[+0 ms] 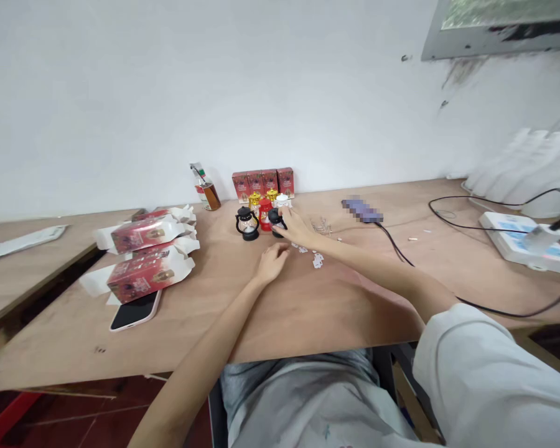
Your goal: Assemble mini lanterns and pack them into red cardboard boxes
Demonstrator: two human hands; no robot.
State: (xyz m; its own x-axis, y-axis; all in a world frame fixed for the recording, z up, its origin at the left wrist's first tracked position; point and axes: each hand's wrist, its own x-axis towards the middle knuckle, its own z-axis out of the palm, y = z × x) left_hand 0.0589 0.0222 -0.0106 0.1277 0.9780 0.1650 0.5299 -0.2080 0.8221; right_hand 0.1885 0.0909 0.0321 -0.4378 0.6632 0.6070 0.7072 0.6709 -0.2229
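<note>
My right hand (297,228) is closed around a small black lantern (274,217) that stands among other lanterns. On the tabletop, just nearer to me, rests my left hand (271,262), its fingers loosely bent and nothing visible in them. To the left is a second black lantern (247,224), upright with its handle at the sides. A red lantern (264,214) stands between the two black ones. Behind them are two gold lanterns (255,199) and a white-topped lantern (283,200). Small white tags (317,259) lie right of my left hand.
Red printed boxes (254,185) stand in a row by the wall. Opened red boxes (142,272) are piled left, over a phone (136,311). A bottle (210,194), small metal pieces (324,228), a blurred device (361,210), cables and a power strip (527,239) are also there.
</note>
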